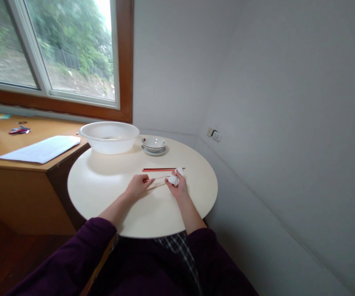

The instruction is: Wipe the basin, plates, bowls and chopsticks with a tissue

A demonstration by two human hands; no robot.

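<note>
Pale stick (160, 178) held just below and left of frame centre.
On the head feed I log the left hand (138, 185), thumb and fingers pinched closed on the stick's left part; the right hand (180, 187) has its fingers curled on a white cloth (173, 180) at the stick's right end. Long axis: nearly level across the frame, right end slightly higher. I cannot tell whether the line below is a second stick or shadow. Red and dark sticks (157, 169) lie just above, nearly parallel.
</note>
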